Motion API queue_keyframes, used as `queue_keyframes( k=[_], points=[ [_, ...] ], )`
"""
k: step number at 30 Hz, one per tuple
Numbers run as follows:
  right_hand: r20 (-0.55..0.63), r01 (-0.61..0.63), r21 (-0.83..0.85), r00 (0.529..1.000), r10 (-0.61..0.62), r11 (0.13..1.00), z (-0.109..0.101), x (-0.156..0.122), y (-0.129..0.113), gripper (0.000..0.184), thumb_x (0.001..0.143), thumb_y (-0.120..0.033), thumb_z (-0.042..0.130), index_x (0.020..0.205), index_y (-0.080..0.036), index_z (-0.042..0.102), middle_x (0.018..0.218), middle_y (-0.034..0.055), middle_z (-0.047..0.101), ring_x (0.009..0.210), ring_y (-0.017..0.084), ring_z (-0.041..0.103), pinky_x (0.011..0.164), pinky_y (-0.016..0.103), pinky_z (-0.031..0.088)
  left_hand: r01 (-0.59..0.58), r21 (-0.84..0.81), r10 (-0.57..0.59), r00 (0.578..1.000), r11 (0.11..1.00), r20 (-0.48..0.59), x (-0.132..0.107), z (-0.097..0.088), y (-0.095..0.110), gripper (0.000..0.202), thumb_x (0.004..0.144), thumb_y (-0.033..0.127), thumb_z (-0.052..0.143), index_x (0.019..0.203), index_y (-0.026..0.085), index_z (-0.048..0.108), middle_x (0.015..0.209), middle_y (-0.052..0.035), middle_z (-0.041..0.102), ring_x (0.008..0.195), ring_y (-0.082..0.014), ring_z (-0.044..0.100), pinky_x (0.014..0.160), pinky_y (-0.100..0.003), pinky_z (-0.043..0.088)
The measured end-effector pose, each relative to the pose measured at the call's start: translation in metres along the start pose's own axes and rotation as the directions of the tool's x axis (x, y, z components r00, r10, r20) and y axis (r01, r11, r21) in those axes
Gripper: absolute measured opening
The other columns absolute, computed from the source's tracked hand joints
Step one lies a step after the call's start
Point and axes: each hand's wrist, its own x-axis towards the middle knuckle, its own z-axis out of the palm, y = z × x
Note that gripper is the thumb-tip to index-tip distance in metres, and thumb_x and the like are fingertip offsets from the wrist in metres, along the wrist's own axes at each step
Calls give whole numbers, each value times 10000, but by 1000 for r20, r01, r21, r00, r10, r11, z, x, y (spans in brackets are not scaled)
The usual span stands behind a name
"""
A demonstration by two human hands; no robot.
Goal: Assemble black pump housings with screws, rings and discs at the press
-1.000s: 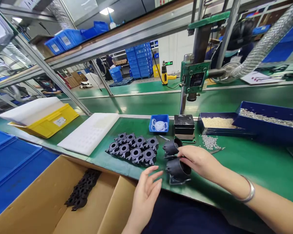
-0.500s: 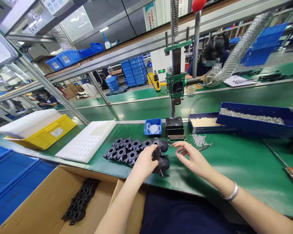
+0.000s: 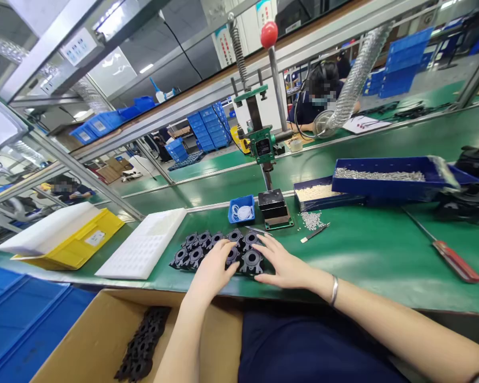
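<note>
Head view: black parts point(image 3: 252, 260) face up, rows running left to right.

Down my feed runs a green bench point(image 3: 363, 255), with black round-holed parts point(image 3: 201, 249) standing in two rows that I take as the dial's centre. At 9 o'clock I have a white foam board point(image 3: 143, 247), then a yellow bin point(image 3: 107, 229); at 1, a small blue tray point(image 3: 241, 200). I see the press base point(image 3: 271, 201) at 2, small pale pieces point(image 3: 312, 219) past it, and a red-handled screwdriver point(image 3: 454, 260) at 3.
</note>
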Motion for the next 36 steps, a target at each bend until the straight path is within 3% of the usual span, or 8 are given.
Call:
queue_keyframes(
  k=[5,9,17,21,24,28,32,36],
  points=[
    [-15,-29,-169,1000,27,985,20,9,-7,829,890,-524,623,1499,-21,373,1606,266,229,1511,419,114,1193,580,272,-125,128,126,992,984,-2,-10,43,-25,779,808,367,755,1480,226,388,1582,-183,373,1491,-357,272,1157,-613,298],
    [-21,-39,-184,999,36,982,23,12,-10,804,906,-452,620,1490,32,352,1584,320,227,1475,395,279,1172,521,350,-128,168,137,990,977,-41,-3,64,-30,766,849,300,717,1510,212,340,1564,-212,386,1470,-358,311,1137,-624,326],
    [-28,10,-240,999,-17,971,24,10,-6,823,878,-407,670,1527,-49,311,1599,283,230,1432,385,376,1116,511,435,-206,198,225,971,958,-81,1,78,-43,775,862,250,699,1527,186,306,1534,-201,439,1434,-330,399,1126,-575,395],
    [71,38,-330,997,-15,943,5,14,-10,942,795,-532,743,1510,-56,357,1569,300,292,1306,423,522,1008,531,526,-210,169,237,959,963,-156,-1,91,-47,841,853,280,713,1554,206,254,1512,-194,472,1396,-353,454,1097,-575,437],
    [94,72,-388,995,-38,919,-30,44,-12,812,857,-584,653,1472,-102,430,1542,254,378,1220,386,593,938,513,564,-210,117,228,957,971,-177,-2,97,-46,935,811,344,757,1569,225,222,1510,-189,474,1372,-377,478,1090,-580,449],
    [94,54,-523,996,-6,851,-65,125,6,357,1013,-350,472,1228,-112,628,1430,190,516,1209,300,585,1017,432,509,-206,30,208,965,978,-158,-5,94,-42,1101,724,493,795,1585,246,156,1526,-198,444,1363,-414,474,1067,-605,466],
    [294,127,-598,953,69,791,-55,198,42,181,946,-144,549,1049,-100,690,1220,179,626,1094,280,616,956,375,510,-216,-50,204,963,975,-174,-9,85,-44,1100,734,579,737,1590,249,130,1531,-207,432,1361,-426,469,1028,-599,501],
    [344,132,-628,931,122,767,-32,226,65,156,878,-61,585,979,-82,702,1125,204,637,1018,294,627,871,366,516,-261,-88,234,941,961,-243,-18,86,-55,992,782,689,594,1576,222,226,1521,-218,444,1379,-415,451,1046,-550,489]
  ],
)
